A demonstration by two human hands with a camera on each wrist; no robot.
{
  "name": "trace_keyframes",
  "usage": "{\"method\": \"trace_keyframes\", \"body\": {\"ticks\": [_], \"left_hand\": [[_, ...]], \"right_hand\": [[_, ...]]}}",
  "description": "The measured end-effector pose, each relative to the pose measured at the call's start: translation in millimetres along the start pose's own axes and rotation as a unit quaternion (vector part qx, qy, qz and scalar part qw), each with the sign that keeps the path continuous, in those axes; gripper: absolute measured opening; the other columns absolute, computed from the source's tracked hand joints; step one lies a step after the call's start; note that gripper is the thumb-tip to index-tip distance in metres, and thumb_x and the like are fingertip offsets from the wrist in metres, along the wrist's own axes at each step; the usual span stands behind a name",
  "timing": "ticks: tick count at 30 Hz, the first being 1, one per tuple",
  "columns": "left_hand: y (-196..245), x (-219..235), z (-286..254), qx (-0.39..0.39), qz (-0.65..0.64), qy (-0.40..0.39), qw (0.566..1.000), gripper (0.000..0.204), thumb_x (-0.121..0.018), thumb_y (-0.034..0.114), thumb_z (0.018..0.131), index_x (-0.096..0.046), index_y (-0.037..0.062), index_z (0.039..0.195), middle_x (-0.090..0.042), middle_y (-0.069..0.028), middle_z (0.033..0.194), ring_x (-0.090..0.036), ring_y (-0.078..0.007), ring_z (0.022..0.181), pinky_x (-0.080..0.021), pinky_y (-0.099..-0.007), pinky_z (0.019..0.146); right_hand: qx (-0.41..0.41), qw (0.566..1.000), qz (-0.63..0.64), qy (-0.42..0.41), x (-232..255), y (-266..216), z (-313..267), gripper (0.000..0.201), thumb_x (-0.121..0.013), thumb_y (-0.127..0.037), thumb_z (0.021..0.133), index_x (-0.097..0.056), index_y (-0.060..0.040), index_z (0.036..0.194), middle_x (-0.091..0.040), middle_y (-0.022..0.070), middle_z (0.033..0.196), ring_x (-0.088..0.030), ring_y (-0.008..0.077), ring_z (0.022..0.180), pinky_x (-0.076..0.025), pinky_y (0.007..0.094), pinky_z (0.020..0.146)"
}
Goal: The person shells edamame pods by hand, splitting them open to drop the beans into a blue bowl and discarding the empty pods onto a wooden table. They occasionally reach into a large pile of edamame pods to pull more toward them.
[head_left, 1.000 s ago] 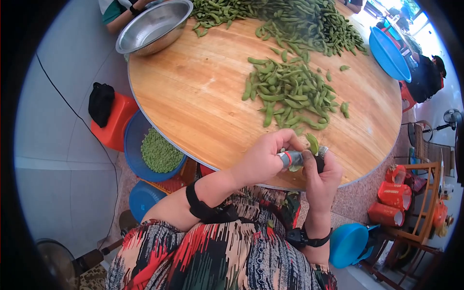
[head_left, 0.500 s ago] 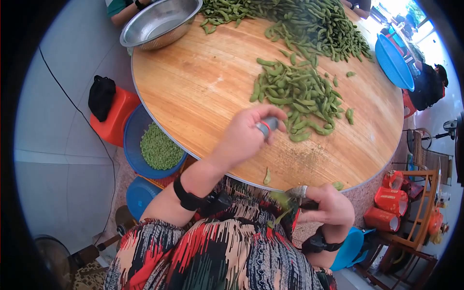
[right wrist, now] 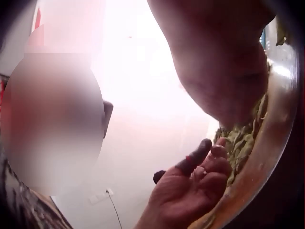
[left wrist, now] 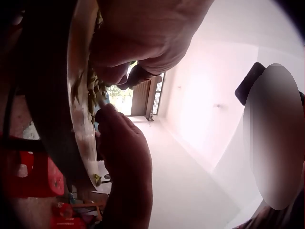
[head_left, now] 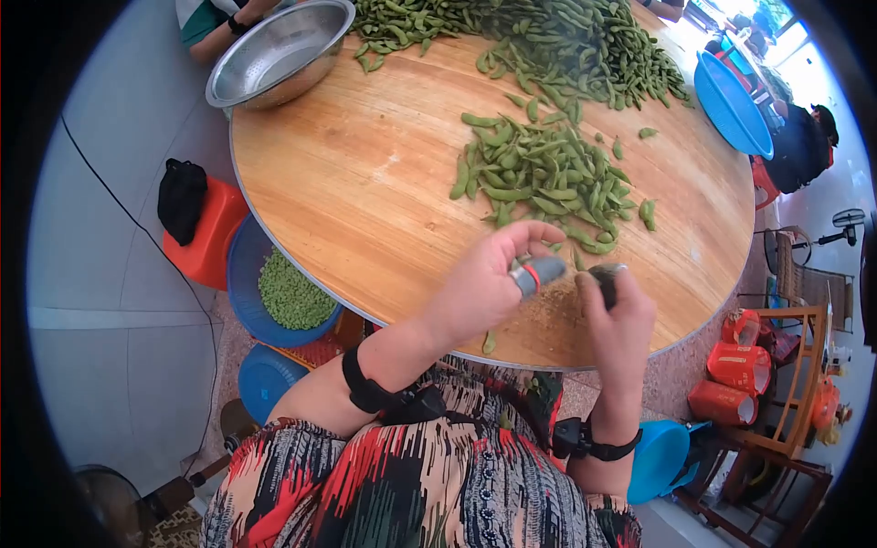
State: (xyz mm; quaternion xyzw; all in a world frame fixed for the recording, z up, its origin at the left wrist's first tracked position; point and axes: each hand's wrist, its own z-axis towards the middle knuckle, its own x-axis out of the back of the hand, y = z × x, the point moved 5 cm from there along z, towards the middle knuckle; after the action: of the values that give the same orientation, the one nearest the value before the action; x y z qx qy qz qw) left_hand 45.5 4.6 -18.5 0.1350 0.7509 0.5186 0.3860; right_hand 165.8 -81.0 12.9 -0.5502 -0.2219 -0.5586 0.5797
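My left hand [head_left: 480, 285] is above the near part of the wooden table [head_left: 365, 210], fingers curled, a grey cover with a red band on one digit; whether it holds anything is unclear. Facing it, my right hand [head_left: 621, 320], which wears a dark cover on one digit, pinches a green pod [head_left: 579, 261] at its fingertips. The left wrist view shows the right hand [left wrist: 126, 148] dark against the light. In the right wrist view, the left hand [right wrist: 190, 191] has its palm partly turned up. Beyond both hands is a small heap of pods [head_left: 539, 173].
A larger pod pile [head_left: 585, 46] covers the table's far side. At the upper left is a metal bowl [head_left: 283, 55], at the right edge a blue basket [head_left: 734, 105]. Shelled beans [head_left: 294, 290] fill part of a blue basin on the left. Another person's arm [head_left: 219, 41] shows behind the bowl.
Since half a second ago, my right hand has come up from below the table edge to over the table. My left hand has moved slightly toward me, nearer the right.
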Motion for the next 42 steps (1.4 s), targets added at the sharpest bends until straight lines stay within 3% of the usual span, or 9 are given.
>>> {"method": "trace_keyframes", "body": {"ticks": [2,6,13,23,27,35,37,40,42], "left_hand": [[-7.2,-12.2,-2.1,0.018,0.018,-0.065,0.998,0.032,-0.059,0.009,0.085,-0.052,0.0034,0.116,-0.057,0.0016,0.091,-0.051,-0.0037,0.079,-0.042,-0.0168,0.068],[-7.4,-30.8,-3.0,0.051,-0.147,-0.168,0.973,0.035,-0.062,0.010,0.083,-0.053,0.0027,0.116,-0.059,-0.0011,0.094,-0.054,-0.0059,0.081,-0.043,-0.0186,0.071],[-8.1,-7.3,0.5,-0.023,-0.153,-0.068,0.986,0.013,-0.064,0.009,0.081,-0.062,0.0030,0.092,-0.062,-0.0010,0.085,-0.057,-0.0061,0.077,-0.045,-0.0193,0.068],[-4.3,-6.5,-2.7,-0.069,-0.008,-0.046,0.997,0.009,-0.065,0.006,0.080,-0.060,0.0027,0.087,-0.059,0.0009,0.077,-0.054,-0.0064,0.069,-0.043,-0.0182,0.064],[-3.1,-7.5,-0.5,-0.166,0.005,-0.105,0.981,0.010,-0.063,0.007,0.081,-0.061,0.0023,0.089,-0.058,-0.0011,0.078,-0.054,-0.0074,0.070,-0.043,-0.0181,0.063],[-16.3,-9.4,-0.8,0.123,-0.270,-0.161,0.942,0.010,-0.061,0.012,0.083,-0.057,0.0040,0.084,-0.056,0.0000,0.076,-0.053,-0.0064,0.069,-0.042,-0.0192,0.063],[-8.4,-12.3,-1.9,0.024,-0.075,-0.130,0.988,0.011,-0.064,0.012,0.081,-0.056,0.0047,0.083,-0.054,0.0014,0.075,-0.051,-0.0049,0.068,-0.041,-0.0185,0.062],[4.2,-12.0,-2.4,-0.035,0.109,-0.064,0.991,0.018,-0.071,0.011,0.075,-0.056,0.0056,0.084,-0.049,0.0052,0.072,-0.045,-0.0020,0.068,-0.039,-0.0175,0.060],[12.4,-10.6,1.8,-0.070,0.169,-0.073,0.980,0.018,-0.070,0.010,0.076,-0.057,0.0048,0.087,-0.051,0.0045,0.074,-0.046,-0.0018,0.068,-0.039,-0.0167,0.060]], "right_hand": [[-0.235,0.802,0.544,-0.070,-11.1,19.3,-8.1,0.014,-0.056,-0.016,0.087,-0.053,-0.0019,0.087,-0.051,0.0027,0.053,-0.043,0.0100,0.039,-0.030,0.0235,0.037],[-0.309,0.546,0.764,-0.149,-16.5,-3.0,-17.9,0.021,-0.047,-0.021,0.092,-0.054,-0.0014,0.092,-0.043,-0.0025,0.054,-0.028,0.0025,0.038,-0.021,0.0182,0.036],[-0.212,0.708,0.652,-0.167,-13.2,-12.3,-22.6,0.024,-0.039,-0.022,0.095,-0.051,-0.0011,0.099,-0.048,-0.0004,0.065,-0.035,0.0029,0.050,-0.025,0.0169,0.044],[-0.212,0.750,0.595,-0.196,-18.4,-11.5,-25.6,0.017,-0.040,-0.013,0.094,-0.051,-0.0018,0.102,-0.049,-0.0016,0.068,-0.033,0.0021,0.049,-0.024,0.0168,0.043],[-0.246,0.637,0.695,-0.224,-21.2,-17.0,-27.2,0.021,-0.040,-0.013,0.094,-0.051,-0.0023,0.108,-0.049,-0.0008,0.068,-0.030,0.0019,0.047,-0.023,0.0163,0.041],[-0.275,0.471,0.792,-0.273,-27.3,-18.1,-34.3,0.021,-0.044,-0.013,0.093,-0.052,-0.0034,0.109,-0.049,0.0000,0.067,-0.031,0.0018,0.045,-0.023,0.0163,0.040],[-0.242,0.699,0.646,-0.188,-27.7,-4.7,-29.0,0.016,-0.048,-0.011,0.090,-0.054,-0.0035,0.103,-0.049,-0.0007,0.065,-0.032,0.0015,0.046,-0.023,0.0166,0.040],[-0.131,0.847,0.502,-0.112,-18.2,-6.7,-20.6,0.011,-0.051,-0.008,0.088,-0.055,-0.0037,0.097,-0.049,-0.0014,0.064,-0.033,0.0012,0.047,-0.023,0.0162,0.041],[-0.181,0.773,0.593,-0.137,-17.3,-4.5,-17.0,0.011,-0.050,-0.009,0.089,-0.055,-0.0034,0.096,-0.049,-0.0010,0.064,-0.033,0.0013,0.046,-0.022,0.0162,0.040]]}}
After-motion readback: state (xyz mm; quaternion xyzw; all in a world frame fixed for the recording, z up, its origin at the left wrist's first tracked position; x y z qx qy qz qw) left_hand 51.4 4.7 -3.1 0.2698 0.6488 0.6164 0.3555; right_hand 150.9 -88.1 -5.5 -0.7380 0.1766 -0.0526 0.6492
